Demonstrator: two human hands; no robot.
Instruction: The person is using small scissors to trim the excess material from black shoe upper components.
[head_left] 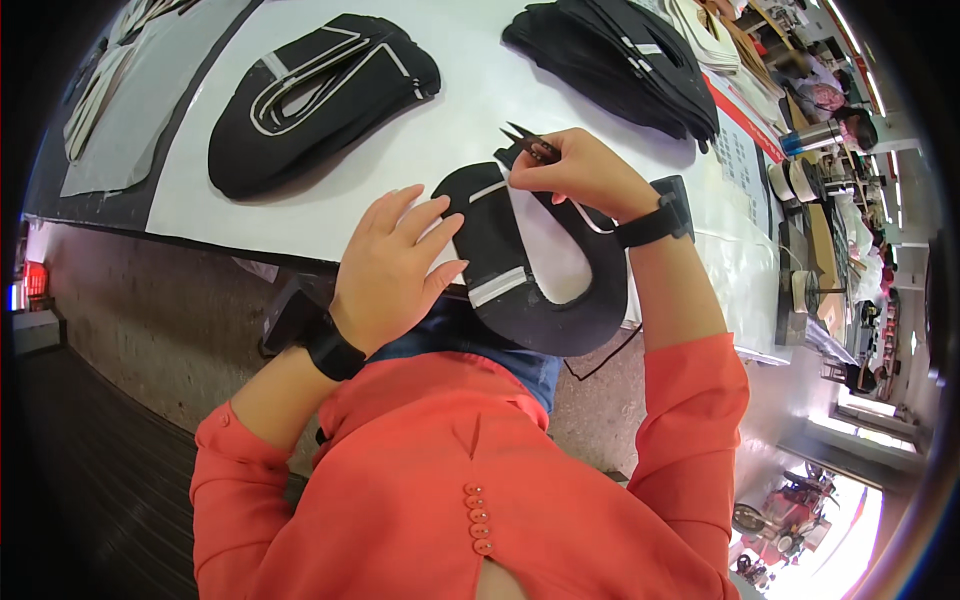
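Note:
A black U-shaped fabric piece (545, 325), which looks like a shoe upper, lies at the near edge of the white-topped table and hangs partly over it. Pale strips cross its left arm. My left hand (393, 262) is open, fingers spread, with its fingertips at the piece's left edge. Over the piece's right arm, my right hand (585, 175) is closed around small black thread snips (530, 143), whose pointed blades face up and left. Whether my right fingers also touch the fabric is hidden.
A stack of similar black pieces (245, 140) sits at the far left, and another stack (620, 75) at the far right. Grey sheet material (150, 130) covers the table's left end. Off to the right are a metal flask (815, 136) and spools (800, 180).

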